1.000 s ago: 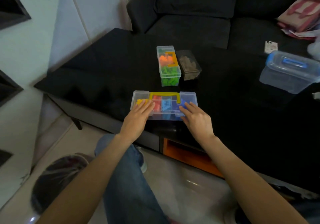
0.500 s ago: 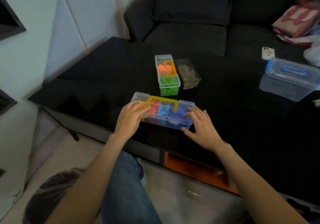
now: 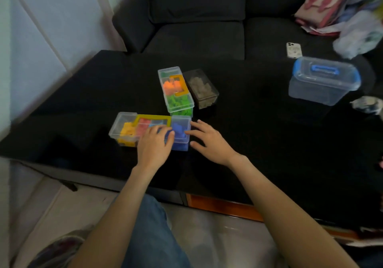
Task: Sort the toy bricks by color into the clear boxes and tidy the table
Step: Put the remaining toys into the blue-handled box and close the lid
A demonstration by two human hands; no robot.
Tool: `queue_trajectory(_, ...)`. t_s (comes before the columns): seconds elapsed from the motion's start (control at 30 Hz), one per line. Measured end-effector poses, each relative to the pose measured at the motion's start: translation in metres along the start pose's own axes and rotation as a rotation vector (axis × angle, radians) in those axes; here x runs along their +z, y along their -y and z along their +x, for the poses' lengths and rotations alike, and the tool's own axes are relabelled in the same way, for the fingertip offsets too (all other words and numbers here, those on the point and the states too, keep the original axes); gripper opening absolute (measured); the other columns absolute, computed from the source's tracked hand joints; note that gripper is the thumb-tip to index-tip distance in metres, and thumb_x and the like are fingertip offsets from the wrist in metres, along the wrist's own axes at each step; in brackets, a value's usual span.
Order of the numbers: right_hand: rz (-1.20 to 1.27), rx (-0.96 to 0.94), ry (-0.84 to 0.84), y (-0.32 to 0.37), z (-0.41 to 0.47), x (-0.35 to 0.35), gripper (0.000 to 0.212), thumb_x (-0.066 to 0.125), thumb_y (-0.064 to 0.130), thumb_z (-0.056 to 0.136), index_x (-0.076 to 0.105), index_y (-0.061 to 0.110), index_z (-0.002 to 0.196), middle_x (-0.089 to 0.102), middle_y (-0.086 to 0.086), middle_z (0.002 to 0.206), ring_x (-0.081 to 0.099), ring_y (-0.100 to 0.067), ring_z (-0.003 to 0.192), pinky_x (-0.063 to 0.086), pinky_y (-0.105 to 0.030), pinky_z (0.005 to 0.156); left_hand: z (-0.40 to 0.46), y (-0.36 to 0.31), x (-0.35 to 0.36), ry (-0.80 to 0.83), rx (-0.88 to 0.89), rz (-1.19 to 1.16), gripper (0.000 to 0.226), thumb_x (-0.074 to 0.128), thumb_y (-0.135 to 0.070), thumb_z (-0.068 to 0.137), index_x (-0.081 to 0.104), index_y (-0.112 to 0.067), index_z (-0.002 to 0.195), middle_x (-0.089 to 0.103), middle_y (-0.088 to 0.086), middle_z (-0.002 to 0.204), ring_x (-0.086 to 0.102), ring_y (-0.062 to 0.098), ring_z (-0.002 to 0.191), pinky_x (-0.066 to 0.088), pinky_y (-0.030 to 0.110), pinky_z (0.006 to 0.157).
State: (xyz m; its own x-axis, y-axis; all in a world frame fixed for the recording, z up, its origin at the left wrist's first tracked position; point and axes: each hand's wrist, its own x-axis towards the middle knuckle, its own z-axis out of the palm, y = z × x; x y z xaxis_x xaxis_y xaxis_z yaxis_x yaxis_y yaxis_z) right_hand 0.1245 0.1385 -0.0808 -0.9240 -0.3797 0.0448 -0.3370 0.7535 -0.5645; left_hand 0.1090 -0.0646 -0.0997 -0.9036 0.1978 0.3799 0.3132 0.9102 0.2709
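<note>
Centre frame, black tabletop (image 3: 248,122) | we see left hand (image 3: 154,146) flat on lid of long brick box (image 3: 132,130), right hand (image 3: 209,141) fingers spread at its blue end, neither curled round it | light, stiff, slick plastic; we'd take it by both ends, lid approx. shut

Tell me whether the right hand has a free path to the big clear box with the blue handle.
Probably yes. The right hand touches the near brick box's end, and only bare black table lies between it and the big clear box to the far right. Whether the arm stretches that far is uncertain.
</note>
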Motion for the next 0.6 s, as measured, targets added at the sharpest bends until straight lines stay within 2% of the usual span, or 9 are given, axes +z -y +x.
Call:
queue_trajectory(0.07, -0.017, 0.026, -0.088, -0.013, -0.014, -0.025, 0.039, 0.054, 0.027, 0.094, 0.051, 0.028, 0.133, 0.043, 0.002, 0.145, 0.028, -0.015, 0.14, 0.026, -0.039, 0.115, 0.015, -0.015, -0.002, -0.043, 0.057, -0.033, 0.038, 0.041, -0.036, 0.093, 0.068, -0.012, 0.106, 0.066, 0.007, 0.105, 0.059, 0.027, 0.098, 0.045, 0.039, 0.083)
queue_trajectory(0.2, -0.053, 0.148, -0.257, -0.057, -0.052, -0.094, 0.037, 0.053, 0.023, 0.094, 0.052, 0.03, 0.13, 0.064, 0.008, 0.113, 0.05, -0.005, 0.115, 0.039, -0.023, 0.097, 0.07, -0.069, 0.003, -0.073, 0.361, -0.141, 0.031, 0.045, -0.031, 0.091, 0.068, -0.016, 0.105, 0.067, 0.0, 0.1, 0.058, 0.018, 0.097, 0.047, 0.033, 0.082)
queue_trajectory(0.3, -0.246, 0.216, -0.37, -0.115, -0.069, -0.146, 0.032, 0.055, 0.021, 0.091, 0.058, 0.026, 0.123, 0.067, 0.006, 0.101, 0.058, -0.009, 0.102, 0.045, -0.026, 0.088, 0.121, -0.125, 0.024, 0.014, 0.484, -0.18, 0.022, 0.053, -0.026, 0.091, 0.068, -0.018, 0.106, 0.069, -0.001, 0.1, 0.059, 0.016, 0.099, 0.047, 0.031, 0.083)
queue_trajectory(0.37, -0.386, 0.259, -0.432, -0.163, -0.071, -0.173, 0.032, 0.058, 0.016, 0.088, 0.061, 0.02, 0.12, 0.067, 0.0, 0.104, 0.059, -0.017, 0.104, 0.046, -0.034, 0.09, 0.151, -0.163, 0.047, 0.157, 0.45, -0.193, 0.024, 0.052, -0.029, 0.094, 0.064, -0.022, 0.113, 0.067, -0.004, 0.106, 0.057, 0.014, 0.105, 0.046, 0.028, 0.083)
queue_trajectory(0.47, -0.551, 0.381, -0.479, -0.231, -0.064, -0.206, 0.041, 0.06, 0.008, 0.083, 0.058, 0.013, 0.123, 0.059, -0.01, 0.121, 0.05, -0.03, 0.117, 0.04, -0.043, 0.096, 0.187, -0.214, 0.089, 0.363, 0.308, -0.221, 0.028, 0.05, -0.034, 0.095, 0.056, -0.029, 0.122, 0.062, -0.011, 0.11, 0.054, 0.007, 0.106, 0.041, 0.022, 0.08)
queue_trajectory(0.6, -0.65, 0.57, -0.438, -0.301, -0.051, -0.23, 0.067, 0.06, 0.011, 0.083, 0.033, 0.018, 0.144, 0.04, -0.01, 0.143, 0.029, -0.03, 0.138, 0.023, -0.05, 0.112, 0.222, -0.267, 0.139, 0.534, 0.064, -0.422, 0.042, 0.054, -0.033, 0.093, 0.043, -0.03, 0.134, 0.061, -0.014, 0.108, 0.056, 0.002, 0.093, 0.047, 0.026, 0.084)
